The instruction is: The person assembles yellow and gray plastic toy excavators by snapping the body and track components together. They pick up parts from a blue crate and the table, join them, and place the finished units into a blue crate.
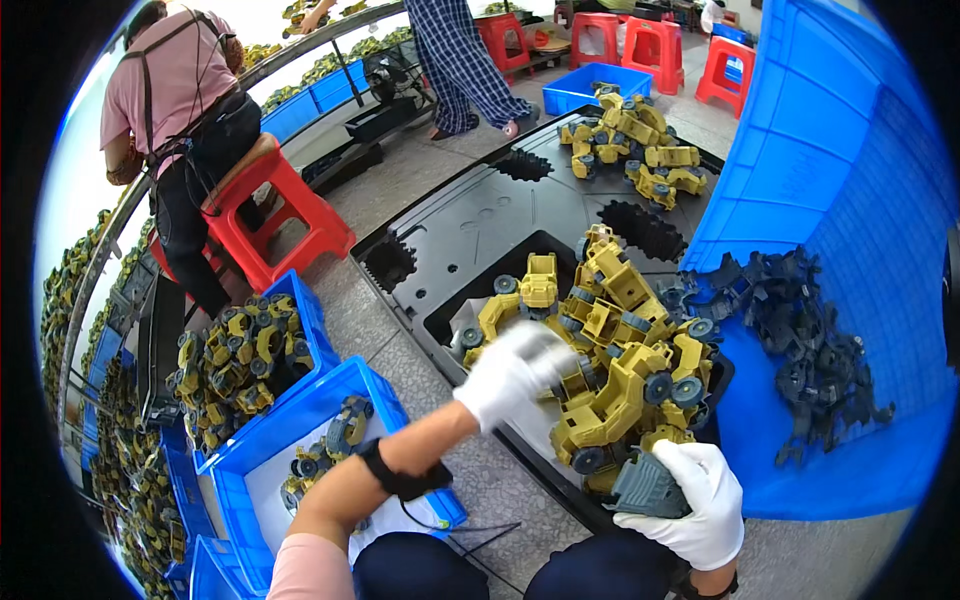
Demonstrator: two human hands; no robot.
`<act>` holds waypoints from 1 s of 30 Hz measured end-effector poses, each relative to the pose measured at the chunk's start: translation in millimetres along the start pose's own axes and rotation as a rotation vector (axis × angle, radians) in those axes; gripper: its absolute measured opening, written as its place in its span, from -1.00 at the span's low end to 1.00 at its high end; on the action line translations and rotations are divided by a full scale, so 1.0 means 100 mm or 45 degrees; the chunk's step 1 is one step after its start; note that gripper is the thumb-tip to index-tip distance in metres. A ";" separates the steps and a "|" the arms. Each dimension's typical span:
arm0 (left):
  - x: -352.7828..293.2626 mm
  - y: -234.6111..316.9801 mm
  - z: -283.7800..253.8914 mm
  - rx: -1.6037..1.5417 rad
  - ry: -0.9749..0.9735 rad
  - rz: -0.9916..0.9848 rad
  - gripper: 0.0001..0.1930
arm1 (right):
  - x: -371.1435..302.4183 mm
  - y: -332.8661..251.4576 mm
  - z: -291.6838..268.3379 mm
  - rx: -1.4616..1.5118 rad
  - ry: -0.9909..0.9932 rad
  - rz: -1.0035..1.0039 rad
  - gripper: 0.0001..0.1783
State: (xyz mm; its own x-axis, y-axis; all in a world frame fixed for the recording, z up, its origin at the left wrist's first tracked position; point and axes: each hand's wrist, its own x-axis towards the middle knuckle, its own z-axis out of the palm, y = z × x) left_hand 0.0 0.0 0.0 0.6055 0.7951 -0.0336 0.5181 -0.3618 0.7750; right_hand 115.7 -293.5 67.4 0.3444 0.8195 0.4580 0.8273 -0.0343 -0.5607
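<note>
While my left hand point(512, 372), white-gloved and blurred, reaches over the near pile of yellow plastic toy trucks with grey wheels point(610, 370), I cannot tell whether its fingers are spread or closed. My right hand point(700, 505), also gloved, is curled around a grey ribbed plastic part point(648, 487) at the near right. The trucks lie on a black moulded plastic tray point(470, 225). Right of it: a large blue plastic tub point(830, 150) holding dark grey-blue plastic parts point(800, 330). Near left: a blue plastic crate point(380, 395) with few trucks. Far left: a person seated on a red plastic stool point(275, 215).
</note>
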 end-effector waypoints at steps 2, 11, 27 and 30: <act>0.18 -0.15 0.06 0.216 0.295 -0.031 -0.60 | -0.04 -0.03 -0.02 -0.011 0.022 0.074 -0.13; 0.80 -0.73 0.13 0.609 0.087 -0.257 -0.63 | -0.12 0.03 0.00 0.059 0.018 -0.004 -0.14; -0.33 0.01 -0.23 -1.711 -0.328 -0.130 -0.55 | -0.07 0.17 0.27 0.477 -0.065 0.334 -0.13; -0.53 0.25 -0.16 -1.873 -0.507 -0.176 -0.49 | 0.03 0.11 0.35 1.277 0.116 0.657 -0.27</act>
State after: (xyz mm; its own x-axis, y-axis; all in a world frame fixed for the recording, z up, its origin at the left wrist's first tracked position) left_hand -28.8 -43.4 30.9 0.8465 0.5158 -0.1317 -0.3118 0.6810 0.6626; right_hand 110.2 -271.1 38.7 0.6068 0.7940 0.0372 -0.1383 0.1516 -0.9787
